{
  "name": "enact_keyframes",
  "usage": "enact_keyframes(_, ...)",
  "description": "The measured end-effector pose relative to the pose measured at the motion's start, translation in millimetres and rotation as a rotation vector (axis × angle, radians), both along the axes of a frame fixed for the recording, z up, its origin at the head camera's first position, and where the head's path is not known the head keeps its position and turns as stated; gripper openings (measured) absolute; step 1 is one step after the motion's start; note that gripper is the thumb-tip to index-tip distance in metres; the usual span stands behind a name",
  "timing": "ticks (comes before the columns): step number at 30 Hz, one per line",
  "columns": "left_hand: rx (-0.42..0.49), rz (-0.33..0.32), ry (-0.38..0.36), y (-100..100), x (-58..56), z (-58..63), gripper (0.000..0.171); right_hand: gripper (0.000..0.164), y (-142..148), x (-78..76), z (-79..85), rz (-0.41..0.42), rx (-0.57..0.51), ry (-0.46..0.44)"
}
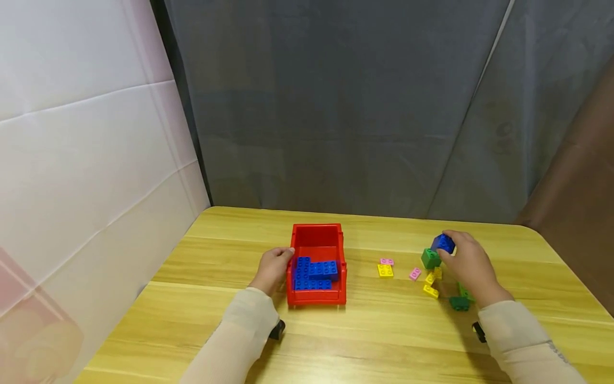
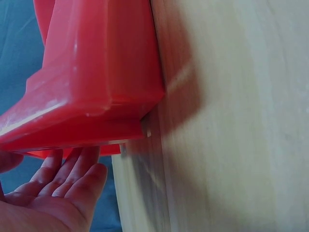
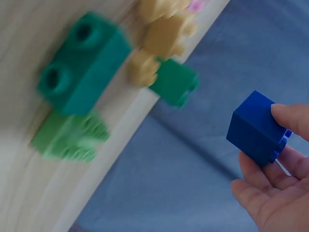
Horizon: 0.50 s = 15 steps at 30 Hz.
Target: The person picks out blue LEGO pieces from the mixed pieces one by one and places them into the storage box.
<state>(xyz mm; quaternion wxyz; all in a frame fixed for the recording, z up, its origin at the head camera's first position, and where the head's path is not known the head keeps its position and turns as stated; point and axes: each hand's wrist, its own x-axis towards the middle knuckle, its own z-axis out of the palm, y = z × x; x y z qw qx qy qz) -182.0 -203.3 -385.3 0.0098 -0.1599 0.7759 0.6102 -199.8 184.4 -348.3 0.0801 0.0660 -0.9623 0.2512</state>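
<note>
A red plastic bin (image 1: 318, 298) stands on the table with several blue building bricks (image 1: 314, 273) inside. My left hand (image 1: 273, 268) holds its left side wall, the thumb at the rim and the fingers against the outside; the left wrist view shows these fingers (image 2: 79, 174) under the bin's edge. On the right, my right hand (image 1: 472, 266) pinches a blue brick (image 3: 256, 128) between thumb and fingertips, raised off the table. A green brick (image 1: 430, 258) stands just below and left of that blue brick in the head view.
Yellow bricks (image 1: 431, 291), pink bricks (image 1: 414, 274) and a dark green brick (image 1: 459, 303) lie near the right hand, with a light green brick (image 3: 72, 135) beside the dark one. A flat yellow brick (image 1: 385, 271) lies between bin and pile. Grey cloth (image 1: 326, 106) hangs behind the table.
</note>
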Motion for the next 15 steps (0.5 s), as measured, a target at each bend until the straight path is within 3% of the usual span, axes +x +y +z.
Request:
enact_keyframes(7, -0.001, 0.002, 0.0, 0, -0.7, -1.3, 0.041, 0.051, -27, 14.1, 4.2, 0.068, -0.022, 0.106)
enact_keyframes(15, -0.003, 0.003, 0.01, 1, -0.9, -2.3, 0.041, 0.05, -52, 19.5, 8.7, 0.124, -0.03, 0.121)
